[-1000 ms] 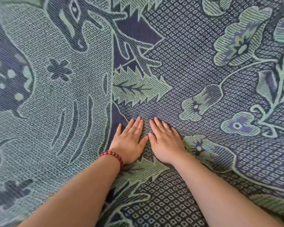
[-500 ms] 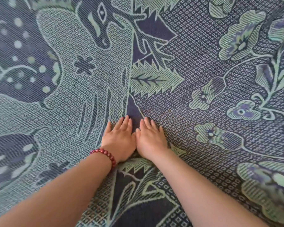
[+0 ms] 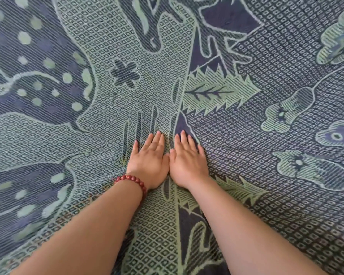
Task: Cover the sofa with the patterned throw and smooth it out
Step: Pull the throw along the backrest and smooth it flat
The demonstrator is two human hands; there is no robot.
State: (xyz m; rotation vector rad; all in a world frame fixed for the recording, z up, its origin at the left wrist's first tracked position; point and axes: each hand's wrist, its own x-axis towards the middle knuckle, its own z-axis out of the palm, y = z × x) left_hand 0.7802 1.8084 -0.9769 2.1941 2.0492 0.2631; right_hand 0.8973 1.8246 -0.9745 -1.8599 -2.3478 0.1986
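Both hands have slid rightward over the pattern; left hand (image 3: 150, 161) and right hand (image 3: 187, 161) press flat, fingers straight, at frame centre. Throw (image 3: 266, 205) looks soft, limp: best pushed with palms.

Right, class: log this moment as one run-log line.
left hand: flat on patterned throw; right hand: flat beside it; step: smoothing

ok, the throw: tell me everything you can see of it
The throw fills the whole view: woven-looking fabric in navy and pale green, with diamond-grid fields, dotted patches, flowers and a serrated leaf. It lies spread out, with faint ripples near the middle. The left hand and right hand press flat on it, side by side, and a straight crease-like line runs down between them.
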